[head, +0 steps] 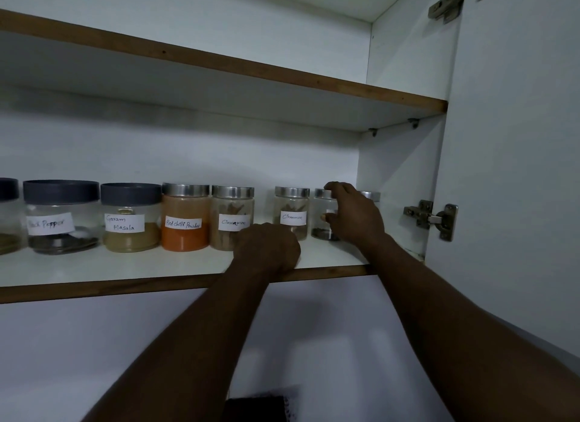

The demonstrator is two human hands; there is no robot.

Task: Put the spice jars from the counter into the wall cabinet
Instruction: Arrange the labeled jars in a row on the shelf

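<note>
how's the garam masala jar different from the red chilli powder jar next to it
The garam masala jar has a dark grey lid; the red chilli powder jar has a shiny metal one. The garam masala jar holds a low layer of tan powder, while the red chilli powder jar is nearly full of orange powder. Both are clear, upright, with white handwritten labels, on the same shelf.
</note>
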